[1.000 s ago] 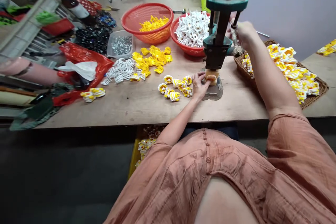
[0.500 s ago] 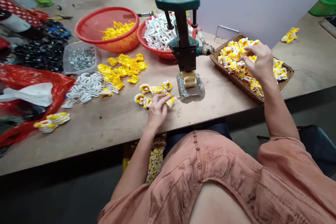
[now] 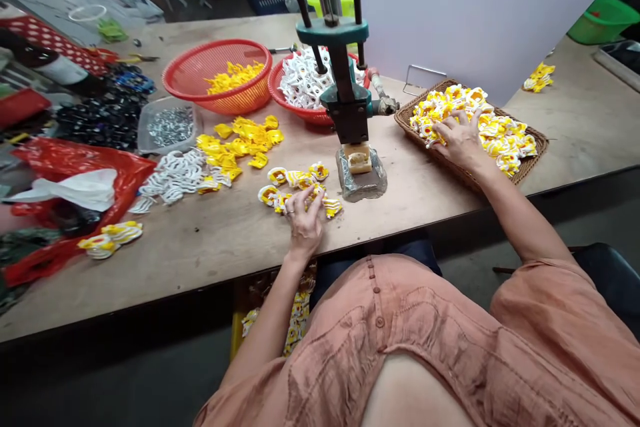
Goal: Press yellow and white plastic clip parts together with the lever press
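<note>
My left hand rests with bent fingers on a small group of yellow-and-white pieces on the wooden table; whether its fingertips grip one is hidden. To the right, my right hand lies spread over the heap of yellow-and-white pieces in a brown wicker basket. Between the hands stands a green hand press, its wooden block above a taped base.
Two red baskets, one with yellow parts and one with white parts, stand behind. Loose yellow parts, white parts, a tub of metal pieces and a red bag lie left.
My right hand has moved down and left onto the heap, its fingers now spread. My left hand has shifted slightly over its group of pieces. The camera view has shifted a little.
</note>
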A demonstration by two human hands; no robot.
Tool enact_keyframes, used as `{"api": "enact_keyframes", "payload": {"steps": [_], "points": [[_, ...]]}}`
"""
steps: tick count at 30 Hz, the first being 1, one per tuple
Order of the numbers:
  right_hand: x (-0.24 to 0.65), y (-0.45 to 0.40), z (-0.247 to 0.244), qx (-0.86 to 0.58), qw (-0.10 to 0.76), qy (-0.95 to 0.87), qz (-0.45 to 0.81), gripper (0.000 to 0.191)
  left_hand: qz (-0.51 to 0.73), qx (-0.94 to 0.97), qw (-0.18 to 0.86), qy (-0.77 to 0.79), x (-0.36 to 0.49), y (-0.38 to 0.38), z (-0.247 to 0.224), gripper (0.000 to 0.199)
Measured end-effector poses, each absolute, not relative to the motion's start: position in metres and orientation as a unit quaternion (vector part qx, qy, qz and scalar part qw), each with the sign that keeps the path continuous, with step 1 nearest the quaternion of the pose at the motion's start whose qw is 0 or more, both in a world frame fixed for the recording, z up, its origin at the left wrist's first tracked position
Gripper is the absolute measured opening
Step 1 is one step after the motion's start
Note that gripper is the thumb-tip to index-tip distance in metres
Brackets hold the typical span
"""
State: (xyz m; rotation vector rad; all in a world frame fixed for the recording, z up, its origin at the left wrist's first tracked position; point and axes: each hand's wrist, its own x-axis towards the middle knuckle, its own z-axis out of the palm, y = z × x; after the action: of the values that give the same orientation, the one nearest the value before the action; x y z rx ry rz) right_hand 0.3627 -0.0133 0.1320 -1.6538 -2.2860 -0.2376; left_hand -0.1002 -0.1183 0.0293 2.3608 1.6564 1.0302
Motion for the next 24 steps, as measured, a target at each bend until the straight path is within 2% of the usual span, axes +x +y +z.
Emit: {"api": "enact_keyframes", "payload": {"steps": [3, 6, 10, 12, 14, 17, 20, 24], "points": [[0.363, -0.012, 0.128, -0.571, 0.159, -0.8, -0.092, 0.037, 0.325, 0.783, 0.053, 0.528, -0.087, -0.127, 0.025, 0.054], [0.369, -0.011, 0.123, -0.583, 0.2, -0.782, -0.093, 0.039, 0.32, 0.778, 0.061, 0.537, -0.077, -0.129, 0.03, 0.049], [0.369, -0.014, 0.12, -0.565, 0.285, -0.771, -0.066, 0.037, 0.415, 0.743, 0.092, 0.517, -0.055, -0.121, 0.055, 0.042], [0.355, -0.021, 0.12, -0.529, 0.337, -0.777, -0.056, 0.034, 0.474, 0.707, 0.199, 0.485, -0.03, -0.116, 0.068, 0.036], [0.332, -0.033, 0.117, -0.485, 0.383, -0.785, -0.048, 0.034, 0.507, 0.643, 0.371, 0.438, 0.002, -0.11, 0.076, 0.035], [0.293, -0.053, 0.104, -0.429, 0.419, -0.8, -0.029, 0.035, 0.504, 0.507, 0.602, 0.356, 0.047, -0.097, 0.077, 0.053], [0.265, -0.068, 0.086, -0.39, 0.419, -0.82, -0.011, 0.029, 0.515, 0.424, 0.658, 0.35, 0.067, -0.084, 0.068, 0.069], [0.251, -0.081, 0.069, -0.368, 0.432, -0.821, 0.065, 0.032, 0.516, 0.403, 0.655, 0.378, 0.06, -0.077, 0.055, 0.075]]}}
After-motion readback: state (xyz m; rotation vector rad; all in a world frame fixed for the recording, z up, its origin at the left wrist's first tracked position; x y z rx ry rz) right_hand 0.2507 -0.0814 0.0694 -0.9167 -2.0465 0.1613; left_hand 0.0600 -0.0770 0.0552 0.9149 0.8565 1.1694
